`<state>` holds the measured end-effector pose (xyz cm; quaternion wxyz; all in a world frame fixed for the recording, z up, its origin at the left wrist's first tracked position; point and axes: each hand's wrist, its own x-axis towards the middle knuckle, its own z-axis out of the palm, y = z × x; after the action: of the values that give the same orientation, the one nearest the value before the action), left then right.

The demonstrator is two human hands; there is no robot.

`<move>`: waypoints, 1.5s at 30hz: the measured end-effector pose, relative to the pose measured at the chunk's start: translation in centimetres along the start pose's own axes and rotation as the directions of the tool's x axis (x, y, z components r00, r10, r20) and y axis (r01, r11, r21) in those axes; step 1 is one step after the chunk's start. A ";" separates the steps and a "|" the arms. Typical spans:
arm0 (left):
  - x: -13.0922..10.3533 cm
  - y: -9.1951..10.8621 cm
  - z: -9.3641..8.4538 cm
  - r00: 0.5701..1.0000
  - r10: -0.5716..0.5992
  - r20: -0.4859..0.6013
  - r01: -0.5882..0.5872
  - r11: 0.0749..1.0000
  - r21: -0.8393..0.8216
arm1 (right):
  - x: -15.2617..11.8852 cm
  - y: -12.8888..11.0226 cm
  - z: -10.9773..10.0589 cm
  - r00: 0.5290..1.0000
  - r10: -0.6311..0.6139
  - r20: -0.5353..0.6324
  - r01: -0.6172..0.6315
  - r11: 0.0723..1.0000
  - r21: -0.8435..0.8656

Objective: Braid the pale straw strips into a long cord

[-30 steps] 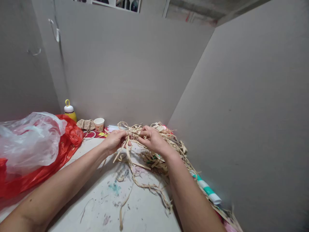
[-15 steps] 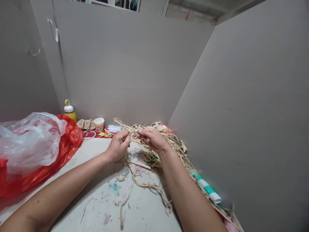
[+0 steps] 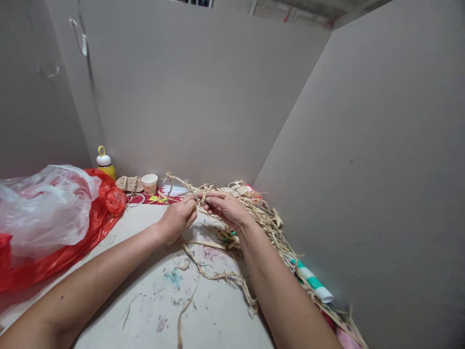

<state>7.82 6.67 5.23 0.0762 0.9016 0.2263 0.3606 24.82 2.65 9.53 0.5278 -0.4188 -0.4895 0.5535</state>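
Over the far part of the table, my left hand (image 3: 179, 216) and my right hand (image 3: 227, 208) are close together, fingertips pinched on a braided straw cord (image 3: 186, 184). One end of the cord loops up past the left fingers toward the back wall. Below the hands, a length of twisted straw cord (image 3: 214, 276) trails over the tabletop toward my right forearm. Behind and right of my right hand lies a heap of loose dry straw (image 3: 259, 206). The exact spot where the fingertips meet the cord is partly hidden.
A white plastic bag (image 3: 54, 208) lies on a red bag (image 3: 109, 191) at left. Along the back stand a yellow bottle (image 3: 106, 166), a woven straw piece (image 3: 130, 183) and a paper cup (image 3: 149, 184). A green-and-white roll (image 3: 314, 283) lies by the right wall (image 3: 381, 169).
Both hands have drawn closer together, the left fingers reaching to the right ones. The cord's upper loop has shifted left and slightly up. The view has tilted a little.
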 end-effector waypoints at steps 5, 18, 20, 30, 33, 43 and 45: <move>0.0 -0.1 0.2 0.998 0.018 0.056 -0.022 0.998 0.065 | 0.4 0.7 -0.3 0.999 -0.039 -0.028 0.035 0.991 -0.129; 0.9 0.5 -0.3 0.993 -0.025 -0.114 0.011 0.993 -0.116 | 0.3 0.5 0.1 0.986 -0.153 -0.058 0.148 0.985 -0.094; 1.4 0.8 -0.9 0.972 -0.119 -0.202 0.074 0.973 -0.220 | 0.3 -0.1 0.4 0.990 -0.140 -0.035 0.139 0.990 -0.009; 3.0 2.2 -8.0 0.897 -0.425 0.120 0.374 0.587 -0.718 | 0.0 -5.3 1.2 0.950 -0.300 0.084 0.310 0.874 -0.375; 3.5 3.2 -10.4 0.898 -0.286 0.335 0.435 0.460 -0.774 | -1.0 -6.7 2.5 0.899 -0.423 0.115 0.430 0.804 -0.411; 7.5 7.6 -21.9 0.892 -0.447 0.066 0.307 0.494 -0.813 | -3.3 -7.3 7.4 0.899 -0.093 0.428 0.269 0.888 -0.374; 8.0 6.5 -25.3 0.866 -0.483 -0.127 0.227 0.607 -0.762 | -3.3 -7.5 5.9 0.942 -0.142 0.305 0.271 0.856 -0.440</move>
<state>-2.08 4.02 30.53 0.4592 0.6605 0.2509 0.5384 20.62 -1.50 17.70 0.3963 -0.4033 -0.7179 0.4061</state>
